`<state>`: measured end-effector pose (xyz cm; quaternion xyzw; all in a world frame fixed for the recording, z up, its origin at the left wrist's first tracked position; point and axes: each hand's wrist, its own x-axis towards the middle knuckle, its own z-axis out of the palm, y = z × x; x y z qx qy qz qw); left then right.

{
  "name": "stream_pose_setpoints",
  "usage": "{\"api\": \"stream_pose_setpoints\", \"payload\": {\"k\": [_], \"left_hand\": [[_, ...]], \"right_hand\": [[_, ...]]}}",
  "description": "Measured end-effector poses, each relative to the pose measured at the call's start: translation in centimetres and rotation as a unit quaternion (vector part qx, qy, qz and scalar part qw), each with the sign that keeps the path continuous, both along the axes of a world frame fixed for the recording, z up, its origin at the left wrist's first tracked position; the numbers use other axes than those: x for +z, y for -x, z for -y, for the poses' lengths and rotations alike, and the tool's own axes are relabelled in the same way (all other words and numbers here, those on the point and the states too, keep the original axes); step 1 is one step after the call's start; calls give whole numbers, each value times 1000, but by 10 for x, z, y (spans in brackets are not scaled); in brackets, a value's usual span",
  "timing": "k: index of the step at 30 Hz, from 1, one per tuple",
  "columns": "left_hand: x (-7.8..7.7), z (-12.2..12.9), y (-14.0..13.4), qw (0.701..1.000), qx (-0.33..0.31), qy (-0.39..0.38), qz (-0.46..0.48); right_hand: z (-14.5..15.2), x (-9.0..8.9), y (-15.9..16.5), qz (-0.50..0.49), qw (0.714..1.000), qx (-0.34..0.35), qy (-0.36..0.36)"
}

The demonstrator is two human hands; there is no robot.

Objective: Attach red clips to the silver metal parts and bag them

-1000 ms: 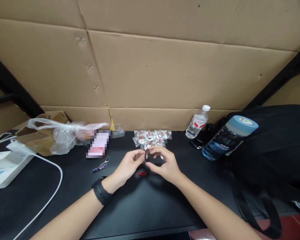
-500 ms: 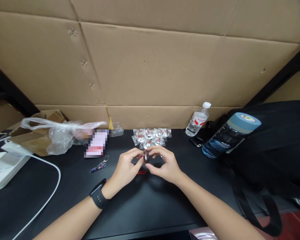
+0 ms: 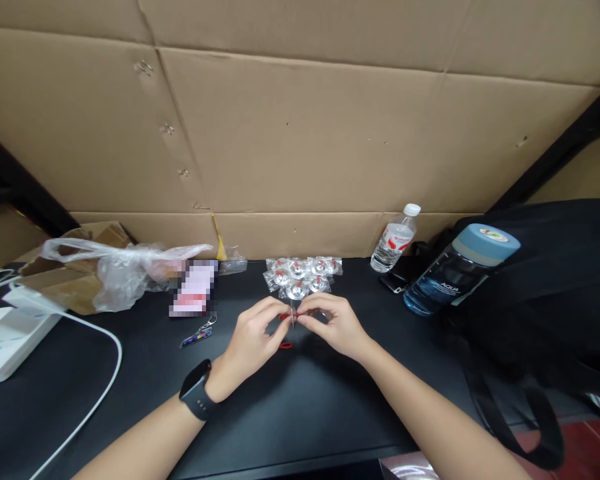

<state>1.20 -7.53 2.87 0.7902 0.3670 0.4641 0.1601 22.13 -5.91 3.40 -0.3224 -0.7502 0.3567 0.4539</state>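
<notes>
Between my two hands a small thin round disc [image 3: 293, 316] is held edge-on, with red cord showing beside it at the fingertips. My left hand [image 3: 257, 331], wearing a black watch [image 3: 199, 390] on the wrist, pinches it from the left. From the right, my right hand [image 3: 334, 325] pinches at the same piece with thumb and fingers. A red cord loop [image 3: 285, 345] shows just below the left fingertips. Just beyond my hands lie several clear packets [image 3: 297, 289] of shiny silver round pieces with red bits. What exactly the fingertips cover is hidden.
On the left are a white box [image 3: 15, 343] with a cable, a cardboard box with a plastic bag [image 3: 123, 277], a blurred-out phone-like rectangle [image 3: 195, 288] and a keychain [image 3: 199, 335]. A water bottle [image 3: 396, 239], a blue-lidded bottle [image 3: 455, 270] and a black bag [image 3: 545, 300] stand right.
The held piece showed a thick dark-brown rounded side; now it appears as a thin edge. My right fingers have closed in nearer the left fingertips.
</notes>
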Motion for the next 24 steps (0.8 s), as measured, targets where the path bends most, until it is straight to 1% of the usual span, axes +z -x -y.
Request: {"api": "stream_pose_setpoints", "payload": {"k": [4, 8, 11, 13, 15, 18, 20, 22, 23, 24], "left_hand": [[1, 0, 2, 999, -30, 15, -14], [7, -1, 2, 998, -24, 52, -8], [11, -1, 1, 995, -62, 71, -28], [10, -2, 0, 992, -83, 84, -43], [7, -2, -3, 990, -88, 95, -57], [-1, -4, -4, 989, -69, 90, -92], [-5, -7, -2, 990, -28, 77, -112], [-7, -11, 3, 990, 17, 67, -123], [-6, -13, 7, 989, 28, 69, -131], [-6, -14, 11, 986, 24, 76, -147]], "right_hand": [[3, 1, 2, 5, 1000, 5, 11], [3, 2, 1, 35, 999, 2, -2], [2, 4, -2, 56, 998, -2, -13], [2, 7, -4, 60, 998, -4, -18], [2, 9, -6, 62, 998, -10, -25], [0, 7, -6, 73, 996, -27, -36], [-4, 4, -7, 86, 994, -45, -42], [-9, 1, -10, 105, 991, -62, -46], [-12, 0, -13, 118, 989, -69, -49], [-15, 0, -18, 138, 986, -74, -53]]}}
